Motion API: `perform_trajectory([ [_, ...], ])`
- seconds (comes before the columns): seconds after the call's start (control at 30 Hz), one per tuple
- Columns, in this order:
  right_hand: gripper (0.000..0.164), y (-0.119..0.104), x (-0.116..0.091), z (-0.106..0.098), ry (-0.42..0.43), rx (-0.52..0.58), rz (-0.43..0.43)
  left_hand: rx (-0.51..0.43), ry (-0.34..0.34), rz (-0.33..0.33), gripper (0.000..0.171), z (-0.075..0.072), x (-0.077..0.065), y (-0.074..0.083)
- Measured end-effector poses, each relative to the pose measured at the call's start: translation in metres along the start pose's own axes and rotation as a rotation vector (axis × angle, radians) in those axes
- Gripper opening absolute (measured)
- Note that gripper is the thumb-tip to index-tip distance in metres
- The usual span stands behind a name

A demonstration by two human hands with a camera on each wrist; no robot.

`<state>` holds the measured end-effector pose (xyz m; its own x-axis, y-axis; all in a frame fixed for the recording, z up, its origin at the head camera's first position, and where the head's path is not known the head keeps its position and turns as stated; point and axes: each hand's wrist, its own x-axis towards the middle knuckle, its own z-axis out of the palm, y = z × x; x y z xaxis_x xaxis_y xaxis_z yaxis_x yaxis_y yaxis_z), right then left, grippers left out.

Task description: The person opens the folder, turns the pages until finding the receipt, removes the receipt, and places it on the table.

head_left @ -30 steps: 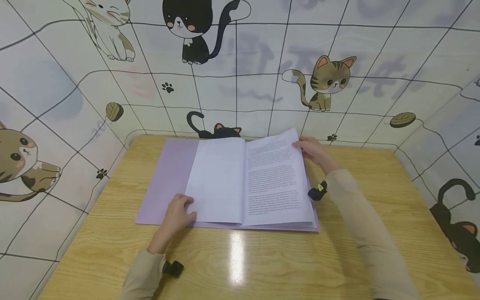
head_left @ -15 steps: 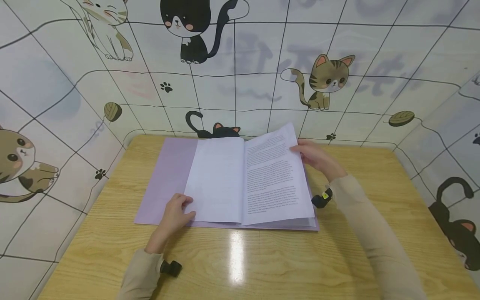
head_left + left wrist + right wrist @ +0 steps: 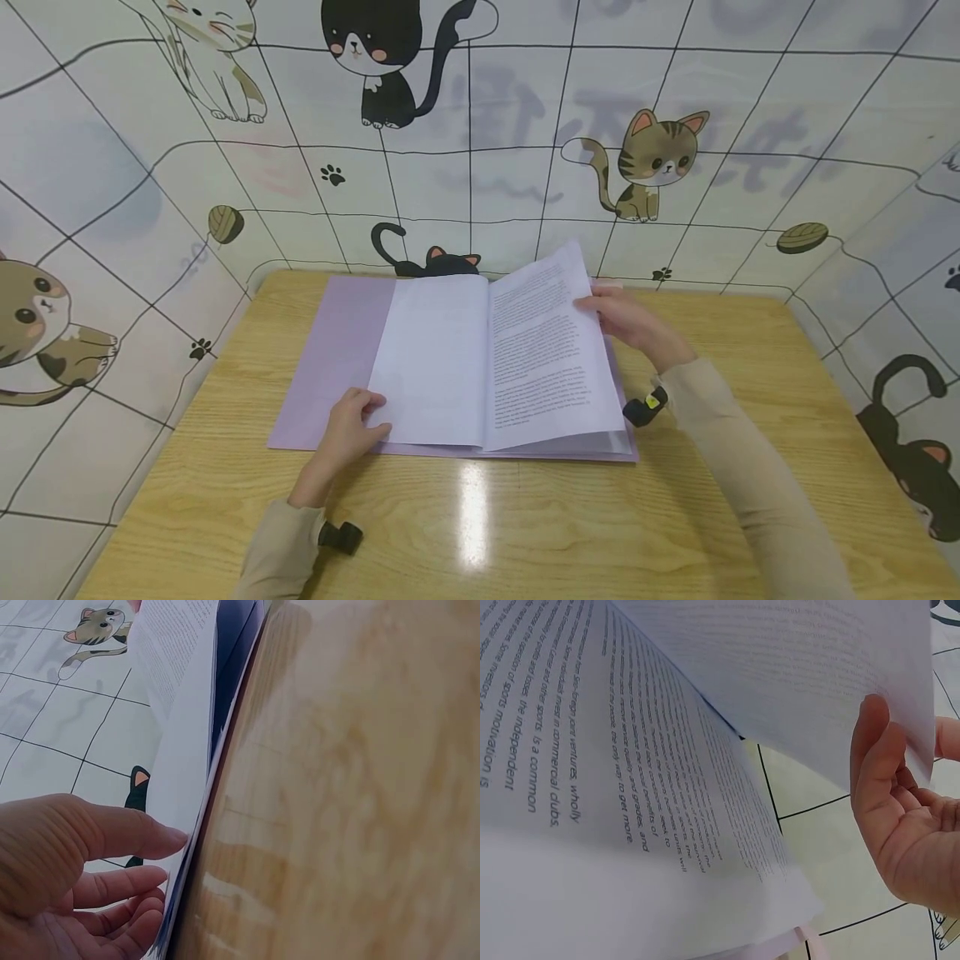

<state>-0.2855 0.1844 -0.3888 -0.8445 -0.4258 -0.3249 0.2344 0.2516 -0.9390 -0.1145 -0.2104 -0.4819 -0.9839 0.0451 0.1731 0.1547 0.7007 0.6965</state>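
A booklet with a lilac cover [image 3: 341, 358] lies spread on the table. Its left page [image 3: 435, 358] looks blank in the head view, while the right page [image 3: 536, 350] carries printed text. With thumb and fingers, my right hand [image 3: 633, 321] pinches that right page near its upper outer edge; the page rises and bends leftward. Under it, another printed page [image 3: 630, 772] shows in the right wrist view. My left hand [image 3: 352, 429] rests at the lower outer edge of the left page, thumb and fingertips touching the paper, fingers relaxed [image 3: 120, 885].
The booklet sits toward the back of a glossy wooden table [image 3: 420, 533]. A white wall covering [image 3: 517, 183] with cat drawings and grid lines rises right behind the table and along both sides. Small black cameras are strapped at the left wrist [image 3: 341, 537] and right wrist [image 3: 645, 408].
My right hand has shifted slightly left and toward me, lifting the right page's outer edge higher and curving it over. My left hand stays where it was.
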Motion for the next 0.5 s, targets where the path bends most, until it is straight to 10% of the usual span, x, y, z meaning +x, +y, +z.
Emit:
perform_trajectory([
  [0.5,0.044,-0.006,-0.009,0.014,-0.065,0.034,-0.024,0.02,0.004,-0.002,0.029,0.002,0.0,0.0],
])
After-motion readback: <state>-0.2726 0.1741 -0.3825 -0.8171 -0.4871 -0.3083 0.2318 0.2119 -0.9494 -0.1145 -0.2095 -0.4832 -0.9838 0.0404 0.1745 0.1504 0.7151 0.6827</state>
